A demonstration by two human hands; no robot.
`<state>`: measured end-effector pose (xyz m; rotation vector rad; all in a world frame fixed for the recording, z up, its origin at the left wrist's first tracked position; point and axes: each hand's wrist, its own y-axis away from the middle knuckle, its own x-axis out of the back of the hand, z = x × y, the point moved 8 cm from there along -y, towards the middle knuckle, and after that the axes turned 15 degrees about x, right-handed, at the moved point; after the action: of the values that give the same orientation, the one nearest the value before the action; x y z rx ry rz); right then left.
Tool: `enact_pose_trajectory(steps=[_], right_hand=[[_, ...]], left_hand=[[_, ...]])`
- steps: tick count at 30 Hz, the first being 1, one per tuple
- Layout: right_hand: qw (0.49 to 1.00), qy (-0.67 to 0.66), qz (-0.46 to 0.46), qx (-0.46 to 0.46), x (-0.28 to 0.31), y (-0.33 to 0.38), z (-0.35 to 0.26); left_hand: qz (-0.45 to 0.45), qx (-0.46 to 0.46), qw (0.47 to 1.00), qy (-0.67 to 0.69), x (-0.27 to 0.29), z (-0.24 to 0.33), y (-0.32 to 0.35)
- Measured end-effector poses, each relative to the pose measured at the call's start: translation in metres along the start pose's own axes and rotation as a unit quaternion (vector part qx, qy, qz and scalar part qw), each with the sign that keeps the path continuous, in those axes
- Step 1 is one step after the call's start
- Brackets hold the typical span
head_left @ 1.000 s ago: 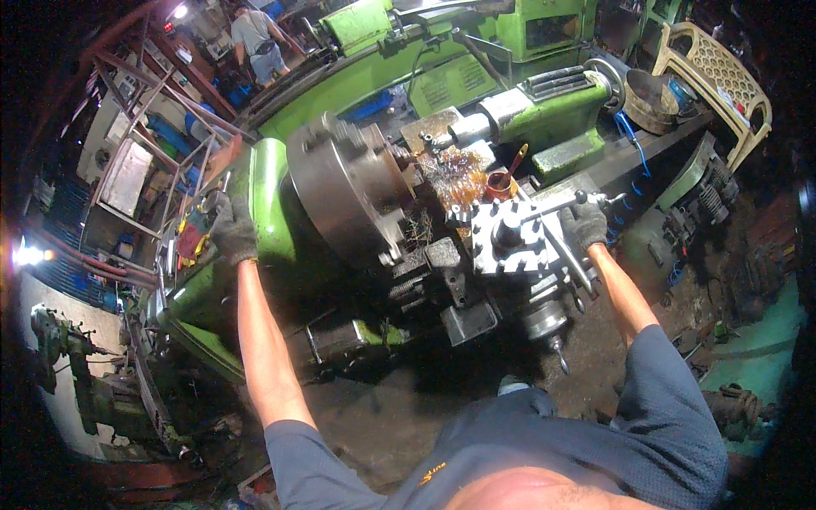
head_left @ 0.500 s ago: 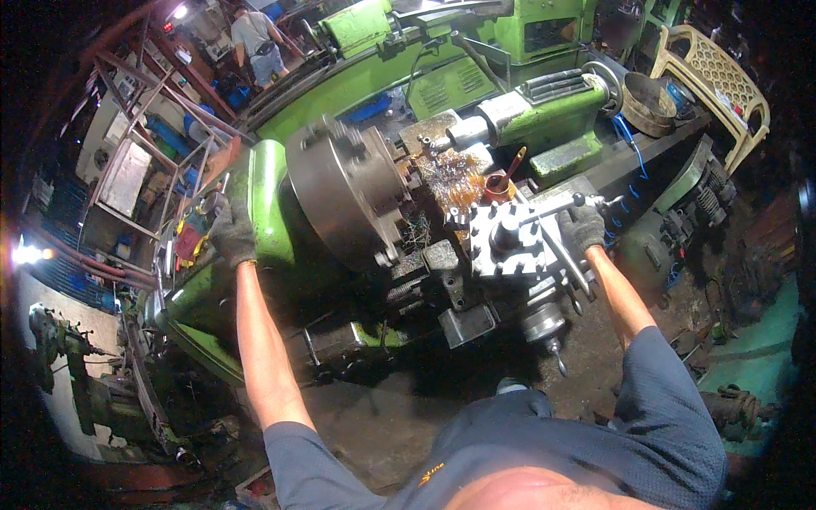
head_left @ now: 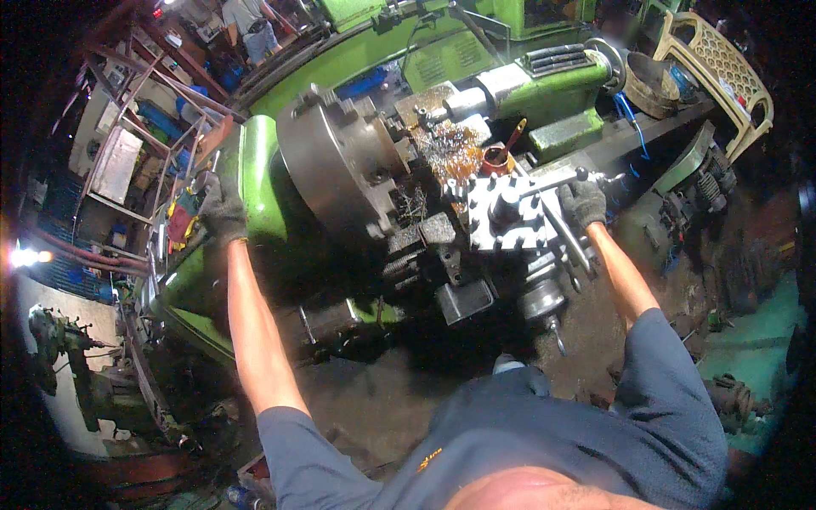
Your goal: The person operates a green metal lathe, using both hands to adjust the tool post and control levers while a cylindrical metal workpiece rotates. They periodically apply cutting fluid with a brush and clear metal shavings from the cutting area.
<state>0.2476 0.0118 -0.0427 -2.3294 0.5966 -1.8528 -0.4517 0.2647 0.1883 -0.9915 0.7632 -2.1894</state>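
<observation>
My left hand (head_left: 223, 211), in a dark grey work glove, is at the far left on the green headstock (head_left: 260, 170) of a lathe. Its fingers curl beside a red and yellow bundle (head_left: 181, 219); what they grip is hidden. My right hand, also gloved (head_left: 584, 204), is closed just right of the square tool post (head_left: 508, 214), by a lever with a dark knob (head_left: 581, 172). I cannot see what lies inside it. A large steel chuck (head_left: 327, 161) is between my hands. Behind the tool post sits a reddish pot (head_left: 496, 159) with a brush (head_left: 515, 136) standing in it.
Brown oily fluid and metal chips (head_left: 457, 153) cover the carriage. A green tailstock (head_left: 561, 98) stands behind. A round pan (head_left: 650, 85) and a beige plastic chair (head_left: 718, 72) are at the far right. Beyond the machine, a person (head_left: 251, 30) stands at the upper left.
The whole view has shifted a little, so the lathe sits slightly higher in the picture. Both my hands keep their places on the machine.
</observation>
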Motion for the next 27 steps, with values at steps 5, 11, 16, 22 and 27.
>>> enact_pose_trajectory(steps=[5,11,16,22,27], right_hand=[[0.999,-0.032,0.001,0.0,0.009,-0.003,-0.018],[0.999,0.002,0.042,0.033,0.011,-0.005,-0.026],[0.999,0.026,0.041,0.022,0.001,-0.003,-0.009],[0.999,0.03,-0.003,0.012,-0.014,-0.008,0.005],[0.997,-0.024,0.064,0.035,0.006,-0.002,-0.02]], left_hand=[[0.021,-0.017,1.0,0.008,0.007,-0.027,-0.01],[0.035,-0.064,0.996,0.055,0.013,-0.042,-0.019],[0.051,-0.092,0.994,-0.041,0.001,-0.017,-0.007],[-0.027,-0.039,0.999,-0.018,0.0,-0.016,-0.009],[0.06,-0.08,0.995,0.009,0.015,-0.003,-0.001]])
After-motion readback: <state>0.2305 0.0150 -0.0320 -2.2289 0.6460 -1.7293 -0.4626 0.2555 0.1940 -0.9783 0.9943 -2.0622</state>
